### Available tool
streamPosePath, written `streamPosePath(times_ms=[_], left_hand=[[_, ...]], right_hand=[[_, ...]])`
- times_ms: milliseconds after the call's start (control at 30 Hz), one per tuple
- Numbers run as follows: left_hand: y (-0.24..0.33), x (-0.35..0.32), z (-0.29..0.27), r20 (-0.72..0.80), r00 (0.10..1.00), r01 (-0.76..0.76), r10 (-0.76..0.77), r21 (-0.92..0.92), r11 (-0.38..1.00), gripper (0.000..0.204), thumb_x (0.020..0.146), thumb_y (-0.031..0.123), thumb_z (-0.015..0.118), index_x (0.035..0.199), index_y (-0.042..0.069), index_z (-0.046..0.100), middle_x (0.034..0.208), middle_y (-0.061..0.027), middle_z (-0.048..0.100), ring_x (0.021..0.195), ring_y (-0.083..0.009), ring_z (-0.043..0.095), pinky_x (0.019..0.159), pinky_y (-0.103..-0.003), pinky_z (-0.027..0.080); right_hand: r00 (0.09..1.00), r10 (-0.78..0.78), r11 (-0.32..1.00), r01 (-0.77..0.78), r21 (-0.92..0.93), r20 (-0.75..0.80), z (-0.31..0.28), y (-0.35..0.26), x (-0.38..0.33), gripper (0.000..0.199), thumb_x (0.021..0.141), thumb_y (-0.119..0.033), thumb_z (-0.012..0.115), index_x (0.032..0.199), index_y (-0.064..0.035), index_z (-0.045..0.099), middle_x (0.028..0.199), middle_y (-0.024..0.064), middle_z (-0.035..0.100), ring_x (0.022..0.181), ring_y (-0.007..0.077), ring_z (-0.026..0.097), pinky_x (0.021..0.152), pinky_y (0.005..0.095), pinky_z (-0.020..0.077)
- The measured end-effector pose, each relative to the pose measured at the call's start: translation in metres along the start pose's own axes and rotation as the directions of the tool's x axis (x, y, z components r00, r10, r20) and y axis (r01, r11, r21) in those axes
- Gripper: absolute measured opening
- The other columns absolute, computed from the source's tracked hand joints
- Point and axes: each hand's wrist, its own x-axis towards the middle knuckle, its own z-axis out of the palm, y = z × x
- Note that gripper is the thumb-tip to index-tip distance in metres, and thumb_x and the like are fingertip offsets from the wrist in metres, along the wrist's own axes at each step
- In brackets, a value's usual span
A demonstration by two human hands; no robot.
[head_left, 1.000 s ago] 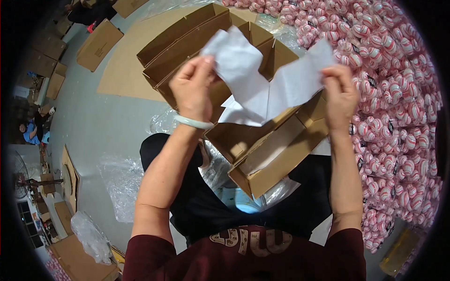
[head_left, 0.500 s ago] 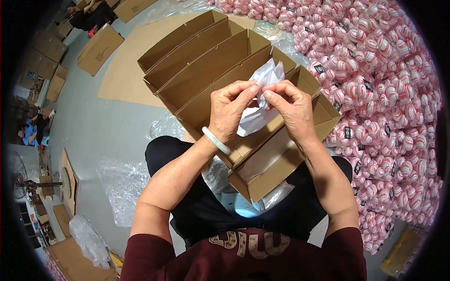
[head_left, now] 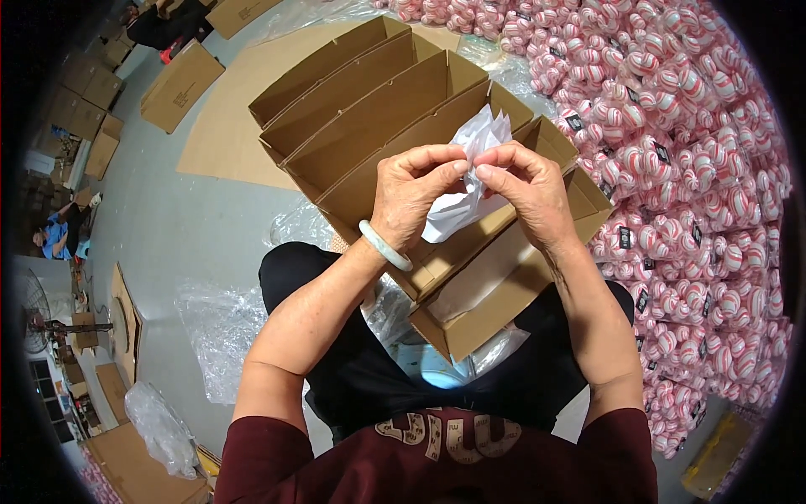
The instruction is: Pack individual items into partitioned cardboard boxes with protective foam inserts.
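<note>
Crumpled white tissue paper (head_left: 453,217) is pinched between the fingertips of both my hands, above a row of open cardboard boxes (head_left: 369,139). My left hand (head_left: 416,191), with a pale bangle at its wrist, grips it from the left, thumb against forefinger. From the right, my right hand (head_left: 529,186) pinches the same paper close by, the two thumbs almost touching. Part of the paper sticks up beyond my fingers and part hangs below them. In the box nearest me lies a flat white sheet (head_left: 487,281). The insides of the farther boxes look bare.
Many clear-bagged red-and-white striped balls (head_left: 672,193) are heaped along the right. Clear plastic wrap (head_left: 222,336) lies on the grey floor at left, and a closed carton (head_left: 180,86) stands farther off. Two people sit at the far left. A fan (head_left: 50,323) stands at the left edge.
My fingertips have shifted slightly on the tissue paper, and its lower part hangs a little differently. Both hands still pinch it over the boxes.
</note>
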Motion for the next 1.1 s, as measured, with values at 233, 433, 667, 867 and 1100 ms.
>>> streamPosePath(times_ms=[233,433,667,867,1100], left_hand=[[0.0016,-0.0016,0.0029,0.002,1.000,-0.003,0.003,0.010,1.000,0.018,0.083,0.008,0.071,0.097,-0.002,0.069,0.085,-0.0072,0.068,0.073,-0.0117,0.064,0.069,-0.025,0.054],[-0.0022,0.0000,0.0029,0.005,1.000,-0.011,0.010,0.003,1.000,0.019,0.084,0.009,0.070,0.098,-0.003,0.068,0.084,-0.0083,0.068,0.073,-0.0126,0.064,0.069,-0.025,0.055],[0.0011,0.0005,0.0003,0.022,0.996,0.085,-0.084,-0.041,0.996,0.018,0.085,0.006,0.067,0.101,-0.001,0.067,0.094,-0.0099,0.068,0.083,-0.0152,0.066,0.075,-0.030,0.057],[0.0038,-0.0015,0.0029,0.076,0.989,0.134,-0.126,-0.119,0.984,0.025,0.081,0.004,0.071,0.105,-0.003,0.066,0.093,-0.0099,0.067,0.080,-0.0137,0.064,0.073,-0.027,0.055],[0.0009,0.0008,0.0016,0.070,0.988,0.140,-0.135,-0.084,0.987,0.025,0.080,0.001,0.071,0.103,-0.003,0.066,0.091,-0.0095,0.067,0.078,-0.0133,0.064,0.073,-0.027,0.056]], right_hand=[[0.994,-0.112,0.960,0.105,-0.258,-0.015,0.0044,-0.0028,-0.0051,0.014,0.078,-0.007,0.074,0.087,-0.0029,0.063,0.084,-0.0033,0.057,0.070,0.0037,0.053,0.064,0.0187,0.0433],[0.969,-0.245,0.891,0.216,-0.401,-0.022,0.0076,-0.0055,-0.0059,0.013,0.077,-0.006,0.073,0.083,-0.0024,0.063,0.083,-0.0024,0.056,0.069,0.0030,0.051,0.061,0.0190,0.0424],[0.939,-0.343,0.812,0.294,-0.504,-0.006,0.0069,-0.0030,-0.0066,0.007,0.078,-0.004,0.070,0.082,-0.0018,0.064,0.080,0.0008,0.056,0.069,0.0068,0.054,0.061,0.0210,0.0433],[0.939,-0.341,0.831,0.287,-0.477,-0.029,0.0040,-0.0020,-0.0068,0.006,0.080,-0.004,0.069,0.081,-0.0022,0.063,0.080,-0.0010,0.056,0.068,0.0046,0.052,0.060,0.0196,0.0420],[0.968,-0.245,0.898,0.203,-0.390,-0.060,0.0022,-0.0019,-0.0073,0.005,0.080,-0.003,0.068,0.080,-0.0019,0.063,0.080,-0.0035,0.056,0.066,0.0016,0.050,0.058,0.0175,0.0402]])
